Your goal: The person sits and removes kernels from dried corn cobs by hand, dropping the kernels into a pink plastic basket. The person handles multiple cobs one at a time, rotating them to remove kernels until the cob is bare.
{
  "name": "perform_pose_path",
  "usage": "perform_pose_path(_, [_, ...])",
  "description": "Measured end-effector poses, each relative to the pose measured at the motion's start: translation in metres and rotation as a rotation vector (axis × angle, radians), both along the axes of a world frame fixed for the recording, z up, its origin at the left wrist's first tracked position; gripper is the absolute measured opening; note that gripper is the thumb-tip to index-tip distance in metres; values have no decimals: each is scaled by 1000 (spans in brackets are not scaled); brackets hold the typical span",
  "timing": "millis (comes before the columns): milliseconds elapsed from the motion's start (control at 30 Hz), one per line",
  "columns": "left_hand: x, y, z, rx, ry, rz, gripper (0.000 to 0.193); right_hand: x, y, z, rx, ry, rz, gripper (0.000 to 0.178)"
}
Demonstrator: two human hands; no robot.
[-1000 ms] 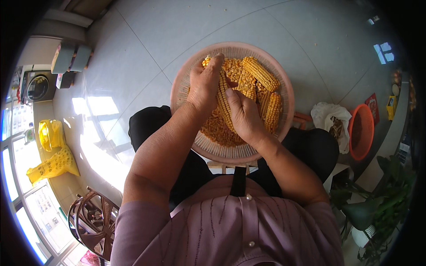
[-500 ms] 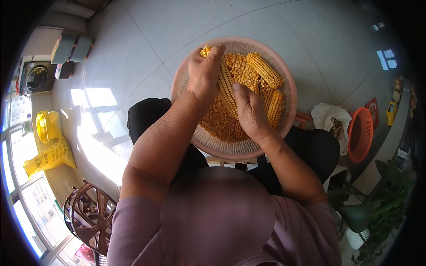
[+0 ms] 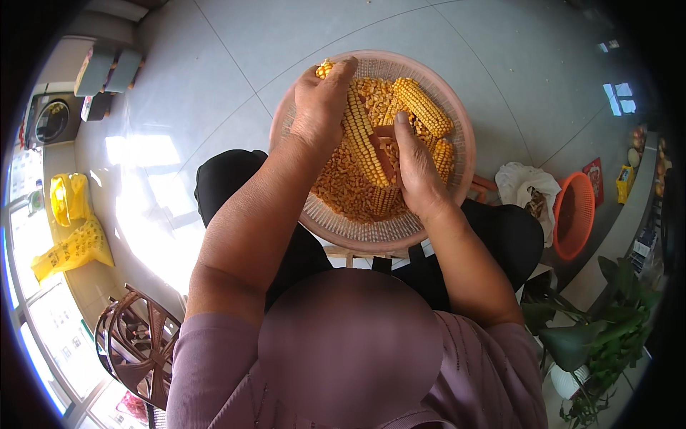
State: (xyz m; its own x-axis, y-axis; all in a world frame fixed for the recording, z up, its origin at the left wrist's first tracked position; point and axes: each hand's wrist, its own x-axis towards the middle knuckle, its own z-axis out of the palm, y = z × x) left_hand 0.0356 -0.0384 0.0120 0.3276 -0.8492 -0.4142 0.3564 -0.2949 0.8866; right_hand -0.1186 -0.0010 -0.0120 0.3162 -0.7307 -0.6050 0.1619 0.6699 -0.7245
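My left hand (image 3: pixel 319 107) is closed round the upper end of a yellow corn cob (image 3: pixel 364 139), which slants down to the right over the basket. Along the cob's right side, a reddish strip is bare of kernels. Beside its lower half is my right hand (image 3: pixel 421 175), thumb up and fingers mostly hidden, curled round a reddish-brown piece (image 3: pixel 384 131) that looks like a stripped corncob. Beneath both hands, a round pink basket (image 3: pixel 468 154) holds loose kernels (image 3: pixel 343 189) and more cobs, among them a full one (image 3: pixel 423 107) at the far right.
Right of the basket stand a white plastic bag (image 3: pixel 525 187) and an orange basket (image 3: pixel 574 214). A leafy plant (image 3: pixel 600 336) is at the lower right. To the left are yellow bags (image 3: pixel 75 247) and a brown rattan chair (image 3: pixel 139 343). Grey tiles (image 3: pixel 214 86) cover the floor.
My right thumb has come off the cob and moved slightly right and up. The cob has turned, showing its reddish bare strip. The view has shifted a little.
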Motion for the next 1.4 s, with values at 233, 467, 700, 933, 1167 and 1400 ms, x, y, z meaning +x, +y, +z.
perform_pose_path(233, [-4, 14, 1, -178, -176, -143, 39, 6, 4, 8, -365, 129, 269, 53])
perform_pose_path(467, [-16, 13, 33, 82, -284, -166, 44, 10, 7, -1, -539, 153, 141, 65])
perform_pose_path(700, [-11, 8, 17, -37, 60, -116, 30, -2, -8, 20, 29, -117, 283, 70])
perform_pose_path(933, [14, -3, 17, -43, 132, 59, 27, -16, -4, 36, -295, -7, 410, 67])
perform_pose_path(1167, [24, -7, 10, -47, 117, 151, 30, -20, 16, 29, -529, 160, 424, 36])
perform_pose_path(1400, [14, -6, 11, -48, 130, 126, 28, -19, 17, 17, -423, 129, 270, 34])
